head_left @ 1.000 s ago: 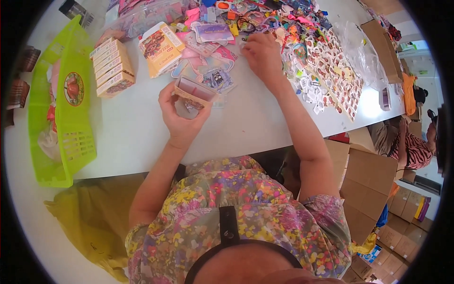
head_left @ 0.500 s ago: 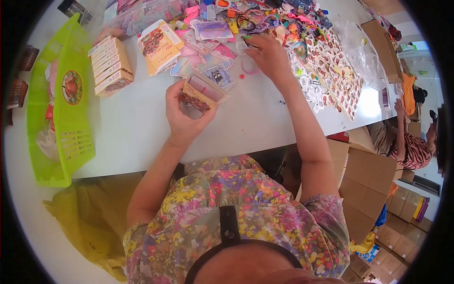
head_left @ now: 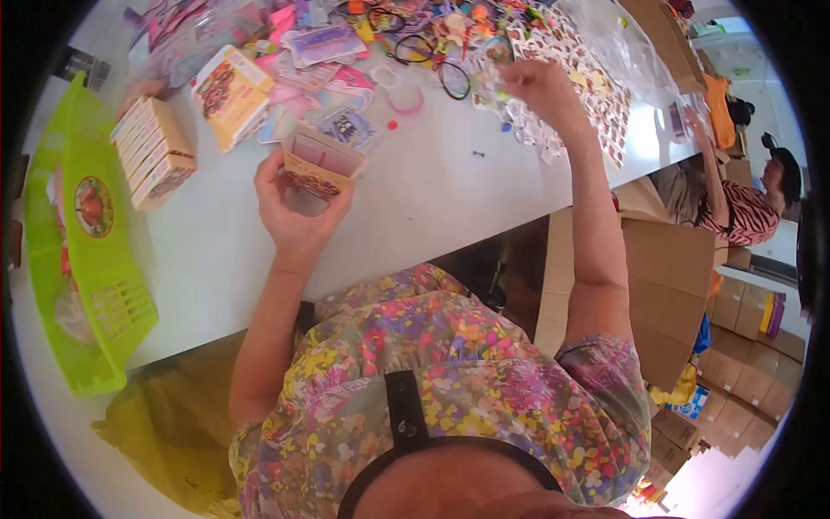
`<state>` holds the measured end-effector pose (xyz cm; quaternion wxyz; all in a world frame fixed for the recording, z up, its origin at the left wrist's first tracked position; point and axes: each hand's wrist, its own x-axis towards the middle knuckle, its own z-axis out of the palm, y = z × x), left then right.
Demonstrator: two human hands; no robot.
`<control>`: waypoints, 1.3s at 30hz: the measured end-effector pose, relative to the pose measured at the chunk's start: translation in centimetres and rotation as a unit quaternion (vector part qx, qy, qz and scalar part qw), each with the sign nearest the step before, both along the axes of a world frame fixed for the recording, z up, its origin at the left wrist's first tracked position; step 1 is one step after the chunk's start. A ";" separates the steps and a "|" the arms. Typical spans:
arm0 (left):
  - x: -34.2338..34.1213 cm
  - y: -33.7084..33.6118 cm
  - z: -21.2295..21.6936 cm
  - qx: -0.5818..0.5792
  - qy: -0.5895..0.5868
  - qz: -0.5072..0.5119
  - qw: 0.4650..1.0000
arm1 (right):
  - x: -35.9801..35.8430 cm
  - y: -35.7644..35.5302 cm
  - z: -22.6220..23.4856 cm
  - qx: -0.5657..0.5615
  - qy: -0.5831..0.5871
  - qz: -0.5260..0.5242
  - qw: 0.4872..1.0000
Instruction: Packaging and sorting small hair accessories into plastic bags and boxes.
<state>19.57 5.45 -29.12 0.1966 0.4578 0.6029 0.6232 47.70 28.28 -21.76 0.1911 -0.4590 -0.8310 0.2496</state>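
My left hand [head_left: 294,221] holds a small cardboard box [head_left: 313,176] upright, its top open, with fingers wrapped round its sides. Something pink shows inside. Over the near edge of a pile of small printed pieces [head_left: 596,95], my right hand [head_left: 552,97] has its fingers curled together; anything between them is too small to make out. Black loops [head_left: 454,80] lie left of that hand. Close beyond the box is a clear packet with a dark picture [head_left: 346,128]. A pink band [head_left: 405,102] and a small red piece [head_left: 392,125] lie between my hands.
At left, a green plastic basket [head_left: 95,277] stands near a row of small boxes [head_left: 154,160] and flattened cartons [head_left: 232,95]. Colourful trinkets and packets [head_left: 324,48] spread across the back. Large cardboard boxes [head_left: 666,277] stand right of the table. Another person [head_left: 743,208] sits far right.
My right hand has moved right, from beside a black loop to above the small printed pieces. The black loops now lie spread out on the table. The whole view has shifted; my left hand still holds the box.
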 end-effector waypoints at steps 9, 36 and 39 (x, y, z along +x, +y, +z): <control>0.0 0.2 -0.5 0.005 0.106 -0.065 0.992 | 3.8 -3.4 -4.3 0.008 -0.011 -0.118 0.993; 4.2 3.0 1.8 -0.049 0.221 -0.144 0.963 | -2.5 -8.7 2.6 -0.145 0.298 -0.058 0.942; 4.4 2.9 1.8 -0.012 0.275 -0.135 0.952 | -5.6 -12.9 1.9 -0.017 0.209 0.014 0.978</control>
